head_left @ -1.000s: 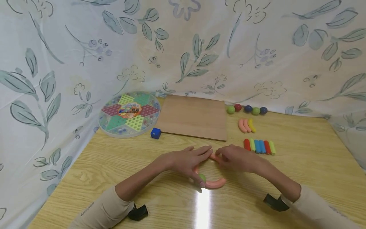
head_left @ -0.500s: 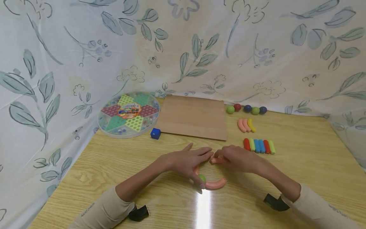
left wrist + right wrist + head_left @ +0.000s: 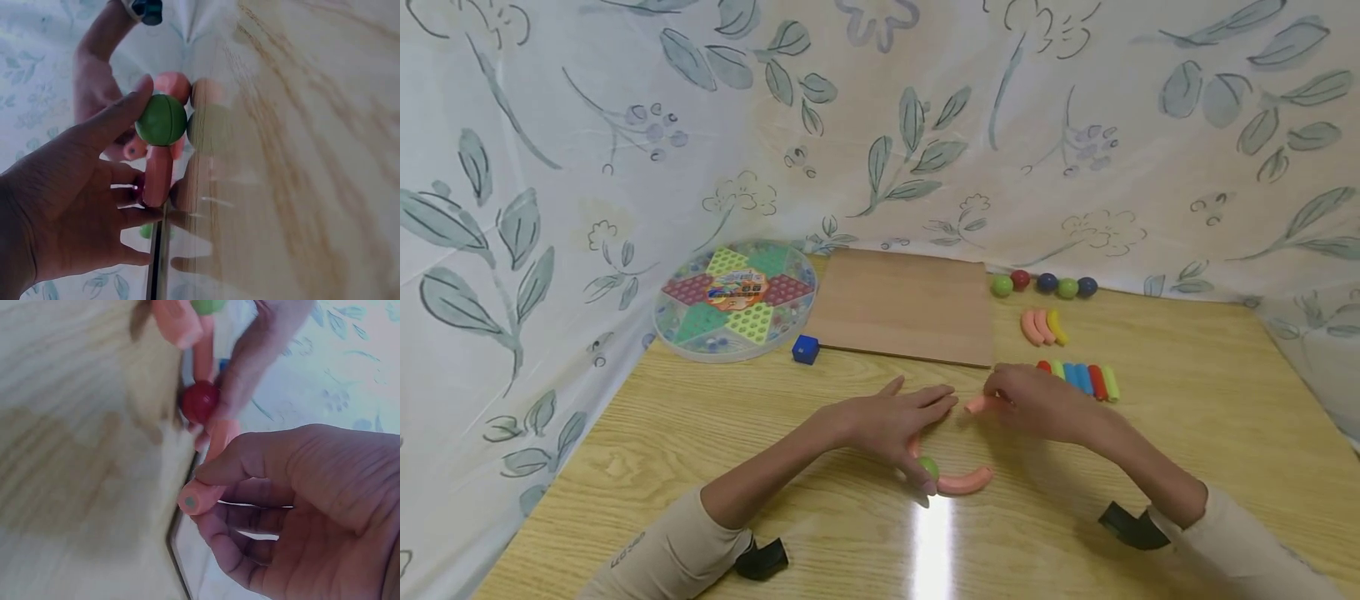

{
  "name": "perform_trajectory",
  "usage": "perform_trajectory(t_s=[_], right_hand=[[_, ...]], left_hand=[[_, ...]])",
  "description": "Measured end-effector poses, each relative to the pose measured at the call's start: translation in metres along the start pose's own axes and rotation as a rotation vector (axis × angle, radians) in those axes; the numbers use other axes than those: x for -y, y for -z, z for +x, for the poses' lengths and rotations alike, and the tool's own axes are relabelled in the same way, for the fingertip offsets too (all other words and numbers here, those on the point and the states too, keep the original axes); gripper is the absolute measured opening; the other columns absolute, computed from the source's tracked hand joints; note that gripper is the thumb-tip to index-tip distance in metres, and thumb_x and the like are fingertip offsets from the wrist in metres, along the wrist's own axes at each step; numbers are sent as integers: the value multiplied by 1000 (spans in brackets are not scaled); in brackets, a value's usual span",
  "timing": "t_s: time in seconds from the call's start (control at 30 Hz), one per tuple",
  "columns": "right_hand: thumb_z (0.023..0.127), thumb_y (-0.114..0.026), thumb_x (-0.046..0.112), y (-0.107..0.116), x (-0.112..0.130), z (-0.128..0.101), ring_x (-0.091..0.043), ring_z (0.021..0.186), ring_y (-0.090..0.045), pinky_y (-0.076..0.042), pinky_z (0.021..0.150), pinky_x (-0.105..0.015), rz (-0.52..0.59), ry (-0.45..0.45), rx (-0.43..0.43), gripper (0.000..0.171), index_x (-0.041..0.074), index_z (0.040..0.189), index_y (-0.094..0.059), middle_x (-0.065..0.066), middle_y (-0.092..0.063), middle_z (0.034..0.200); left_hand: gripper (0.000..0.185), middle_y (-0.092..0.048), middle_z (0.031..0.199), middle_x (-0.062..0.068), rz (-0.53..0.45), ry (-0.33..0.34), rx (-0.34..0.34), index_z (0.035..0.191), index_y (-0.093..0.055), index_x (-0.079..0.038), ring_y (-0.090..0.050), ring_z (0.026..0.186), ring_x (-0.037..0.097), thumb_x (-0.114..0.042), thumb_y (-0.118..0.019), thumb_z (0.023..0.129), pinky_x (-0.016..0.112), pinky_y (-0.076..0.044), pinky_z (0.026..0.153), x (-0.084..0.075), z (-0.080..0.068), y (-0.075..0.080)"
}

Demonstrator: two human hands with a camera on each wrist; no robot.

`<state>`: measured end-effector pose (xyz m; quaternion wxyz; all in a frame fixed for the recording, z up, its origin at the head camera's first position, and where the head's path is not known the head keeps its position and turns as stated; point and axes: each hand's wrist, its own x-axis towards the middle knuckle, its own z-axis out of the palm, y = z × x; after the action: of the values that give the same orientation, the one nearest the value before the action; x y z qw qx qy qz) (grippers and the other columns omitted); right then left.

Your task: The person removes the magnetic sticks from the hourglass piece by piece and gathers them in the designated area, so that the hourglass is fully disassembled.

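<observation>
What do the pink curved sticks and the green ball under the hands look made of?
The pink curved sticks look like smooth moulded plastic: even colour, rounded ends, and a small grey disc in the end face of the one the right hand holds, possibly a magnet. The green ball has a satin sheen and a faint seam, likely painted metal or plastic.
</observation>
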<state>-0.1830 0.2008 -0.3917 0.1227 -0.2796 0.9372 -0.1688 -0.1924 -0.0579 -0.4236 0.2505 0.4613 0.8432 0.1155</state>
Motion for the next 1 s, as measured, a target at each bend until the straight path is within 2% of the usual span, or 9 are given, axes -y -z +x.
perform_trajectory(t_s=[0.1, 0.17, 0.23, 0.43, 0.6, 0.73, 0.87, 1.0], right_hand=[[90, -74, 2, 11, -6, -4, -8, 68, -44, -37, 60, -21, 24, 16, -69, 10, 6, 89, -66, 2, -54, 77], [87, -74, -2, 18, -13, -6, -8, 69, -43, -38, 61, -22, 31, 42, -133, 15, 6, 88, -62, 1, -51, 77], [88, -77, 0, 27, -22, -8, -8, 68, -43, -38, 61, -22, 39, 27, -169, 21, 8, 87, -57, 1, -50, 75], [88, -84, 13, 48, -54, -11, -13, 70, -47, -41, 61, -23, 64, -108, -247, 28, 5, 93, -58, -3, -56, 79], [95, -78, 26, 58, -90, -12, -23, 78, -60, -48, 65, -28, 44, -243, -309, 34, -2, 102, -60, -16, -67, 90], [100, -72, 29, 58, -122, -12, -29, 79, -64, -49, 64, -32, 36, -333, -335, 39, -7, 106, -57, -25, -68, 93], [103, -68, 24, 53, -146, -8, -34, 79, -64, -50, 62, -34, 30, -406, -323, 38, -11, 108, -57, -32, -67, 98], [106, -59, 20, 44, -162, -3, -44, 89, -64, -57, 72, -48, 15, -461, -281, 36, -16, 112, -58, -38, -65, 107]], left_hand=[[116, -6, 179, 6, -5, -5, -6, 169, -11, -14, -12, 165, 20, -63, -76, 87, 66, -6, 131, 1, 0, 0], [116, -5, 179, 6, -9, -10, -10, 169, -11, -14, -12, 165, 20, -64, -76, 87, 66, -6, 131, 1, 1, -1], [116, -5, 179, 6, -11, -14, -12, 169, -10, -13, -11, 165, 20, -63, -76, 87, 66, -6, 131, 1, 1, -1], [116, -6, 178, 7, 1, -16, -11, 169, -11, -12, -12, 165, 20, -62, -76, 88, 66, -8, 131, 1, 0, -1], [115, -6, 178, 7, -3, -14, -9, 169, -11, -12, -11, 166, 21, -62, -76, 88, 66, -7, 131, -1, -1, -1], [115, -5, 179, 7, -5, -21, -13, 169, -11, -12, -10, 166, 20, -63, -76, 88, 66, -7, 131, 0, -1, -1], [115, -5, 179, 8, 3, -27, -11, 169, -10, -12, -10, 166, 21, -62, -75, 88, 67, -7, 130, 0, 0, -2], [115, -5, 179, 7, 6, -23, -7, 169, -11, -12, -10, 166, 21, -62, -76, 88, 67, -7, 130, 0, -1, -2]])
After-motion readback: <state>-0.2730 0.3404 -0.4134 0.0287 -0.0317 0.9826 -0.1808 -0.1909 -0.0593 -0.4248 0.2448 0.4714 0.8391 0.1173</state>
